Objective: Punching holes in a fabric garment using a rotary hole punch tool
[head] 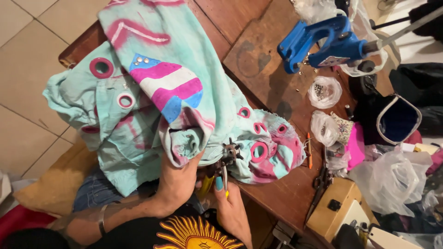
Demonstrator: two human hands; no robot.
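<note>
Wooden table [258, 60] carries a mint and pink garment [175, 87]. Left hand [177, 177] grips its bunched hem; right hand [226, 196] is clamped on the hole punch [221, 168] biting that hem. Risk: loose folds slip under the punch wheel, piercing extra layers

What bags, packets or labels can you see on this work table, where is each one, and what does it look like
Small clear plastic bag: under the blue press tool, round, holding tiny metal pieces.
Second clear bag: just below the first, crumpled, beside a pink item.
Large clear bag: right side, loose and wrinkled.
Clear bags: top edge, bunched.
Pale label: on the press base, too small to make out.
No screens or signs.
</note>
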